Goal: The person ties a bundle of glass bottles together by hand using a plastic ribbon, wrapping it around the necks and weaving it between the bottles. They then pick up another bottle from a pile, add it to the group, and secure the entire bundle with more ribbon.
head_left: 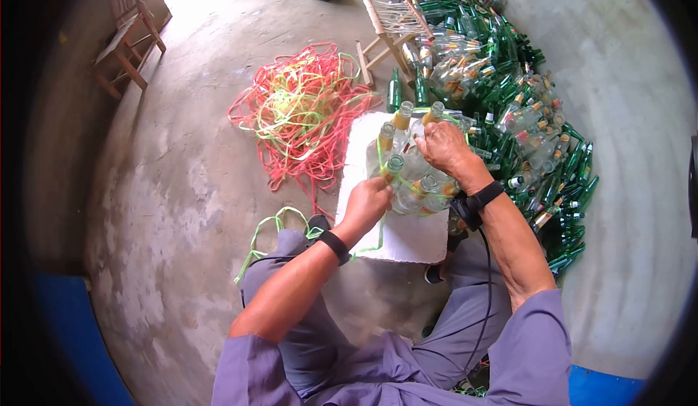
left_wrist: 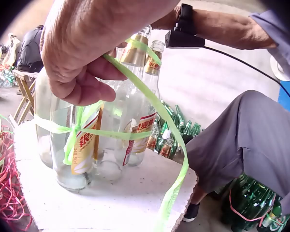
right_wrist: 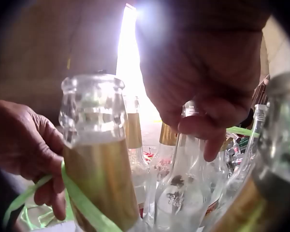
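Observation:
Several clear glass bottles [head_left: 393,165] with gold neck labels stand upright in a cluster on a white foam board [head_left: 407,239]. Bright green plastic strap [left_wrist: 152,96] runs round their bodies, knotted at the near side in the left wrist view, and also round the necks. My left hand [head_left: 366,206] pinches the strap beside the near-left bottle, and a loose length hangs down over the board. On the far right of the cluster, my right hand [head_left: 447,146] has its fingers curled round a bottle neck [right_wrist: 181,145], partly hiding it.
A tangled heap of red and green strap [head_left: 305,108] lies on the floor left of the board. Many green and clear bottles [head_left: 509,108] are piled along the right wall. Ahead stand a folding stool [head_left: 382,42] and two upright green bottles [head_left: 394,92]. A wooden chair [head_left: 127,42] is far left.

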{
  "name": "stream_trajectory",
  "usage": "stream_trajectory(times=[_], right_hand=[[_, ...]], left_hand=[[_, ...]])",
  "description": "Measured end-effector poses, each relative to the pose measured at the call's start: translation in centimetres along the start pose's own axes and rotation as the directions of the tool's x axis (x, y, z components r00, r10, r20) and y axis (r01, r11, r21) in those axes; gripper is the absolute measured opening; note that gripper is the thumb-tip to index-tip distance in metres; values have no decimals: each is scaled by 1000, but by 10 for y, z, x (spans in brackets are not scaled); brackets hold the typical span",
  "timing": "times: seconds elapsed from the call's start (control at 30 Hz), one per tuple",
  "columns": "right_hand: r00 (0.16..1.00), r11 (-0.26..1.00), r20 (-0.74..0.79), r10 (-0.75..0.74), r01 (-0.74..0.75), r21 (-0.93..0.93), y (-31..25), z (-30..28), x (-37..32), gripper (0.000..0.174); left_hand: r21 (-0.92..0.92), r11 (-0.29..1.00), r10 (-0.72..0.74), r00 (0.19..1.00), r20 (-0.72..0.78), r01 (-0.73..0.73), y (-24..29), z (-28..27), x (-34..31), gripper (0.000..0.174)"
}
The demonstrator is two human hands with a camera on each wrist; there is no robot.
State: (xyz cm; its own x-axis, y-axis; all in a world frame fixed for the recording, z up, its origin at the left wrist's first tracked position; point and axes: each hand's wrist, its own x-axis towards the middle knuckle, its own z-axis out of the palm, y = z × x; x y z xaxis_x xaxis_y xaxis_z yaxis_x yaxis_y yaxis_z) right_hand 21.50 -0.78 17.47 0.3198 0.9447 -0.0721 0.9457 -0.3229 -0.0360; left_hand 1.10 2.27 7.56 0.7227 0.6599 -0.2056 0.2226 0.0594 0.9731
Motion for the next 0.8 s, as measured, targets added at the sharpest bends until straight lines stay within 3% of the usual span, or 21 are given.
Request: stream_trajectory(times=[0.4, 0.47, 0.8], right_hand=[[997, 996, -20, -74, 75, 50, 1, 5, -11, 34], [992, 982, -97, -86, 101, 161, 2, 15, -7, 40], [993, 989, -101, -57, 70, 132, 3, 10, -21, 37]], left_hand=[[2, 1000, -9, 1000, 16, 9, -6, 1, 3, 23], [-2, 1000, -11, 1000, 18, 11, -5, 1, 2, 23], [28, 999, -29, 999, 15, 29, 3, -2, 0, 22]])
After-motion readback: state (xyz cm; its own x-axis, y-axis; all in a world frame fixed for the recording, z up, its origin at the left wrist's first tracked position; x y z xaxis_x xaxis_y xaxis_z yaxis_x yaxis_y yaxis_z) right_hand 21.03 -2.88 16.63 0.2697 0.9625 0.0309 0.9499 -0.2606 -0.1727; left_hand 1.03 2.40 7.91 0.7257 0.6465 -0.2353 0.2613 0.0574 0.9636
